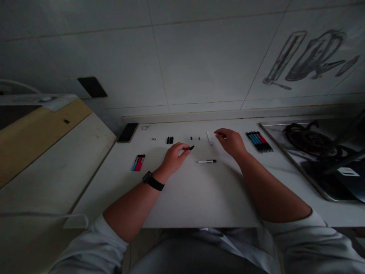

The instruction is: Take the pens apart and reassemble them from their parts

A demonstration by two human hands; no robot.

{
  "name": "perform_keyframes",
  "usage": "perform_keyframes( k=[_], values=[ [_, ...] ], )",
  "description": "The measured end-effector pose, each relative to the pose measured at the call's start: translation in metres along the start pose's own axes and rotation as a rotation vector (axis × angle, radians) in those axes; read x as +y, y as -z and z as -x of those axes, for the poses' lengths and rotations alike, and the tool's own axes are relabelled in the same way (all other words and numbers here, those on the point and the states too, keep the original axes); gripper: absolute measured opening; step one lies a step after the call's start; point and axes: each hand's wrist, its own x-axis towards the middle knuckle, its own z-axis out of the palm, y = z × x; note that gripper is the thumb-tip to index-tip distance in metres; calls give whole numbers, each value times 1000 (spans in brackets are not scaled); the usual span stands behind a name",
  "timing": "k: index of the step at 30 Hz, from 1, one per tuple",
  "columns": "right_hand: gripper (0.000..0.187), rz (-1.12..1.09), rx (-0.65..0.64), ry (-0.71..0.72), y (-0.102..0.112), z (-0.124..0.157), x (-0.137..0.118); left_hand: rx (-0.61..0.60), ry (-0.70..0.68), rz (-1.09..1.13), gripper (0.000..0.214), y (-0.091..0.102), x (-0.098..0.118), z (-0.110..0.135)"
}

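My left hand [176,155], with a black watch on its wrist, pinches a small black pen part [192,147] between thumb and fingertips just above the table. To its right, my right hand [231,141] has its fingers curled together; whatever may be between the fingertips is too small to make out. Beside those fingertips lies a thin white strip [209,138]. A white-and-black pen [207,161] rests below and between both hands. Small black pieces [191,138] and several short black tubes [170,140] lie beyond my left hand, along with tiny springs-like bits [154,139].
Blue and red pens [138,163] lie at the left, and a row of several more pens [259,142] at the right. A phone [128,132] and a thin ring [146,127] are at the back left. The gas stove [302,167] borders the white table [199,205] on the right.
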Motion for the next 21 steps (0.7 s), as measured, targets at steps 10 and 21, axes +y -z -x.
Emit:
perform_keyframes(
  k=[10, 21],
  values=[
    [32, 428, -367, 44, -9, 6, 0, -34, 3, 10, 6, -2, 1, 1],
    [18, 459, -473, 139, -6, 18, -39, -60, 6, 0, 8, -3, 0, 2]
  ],
)
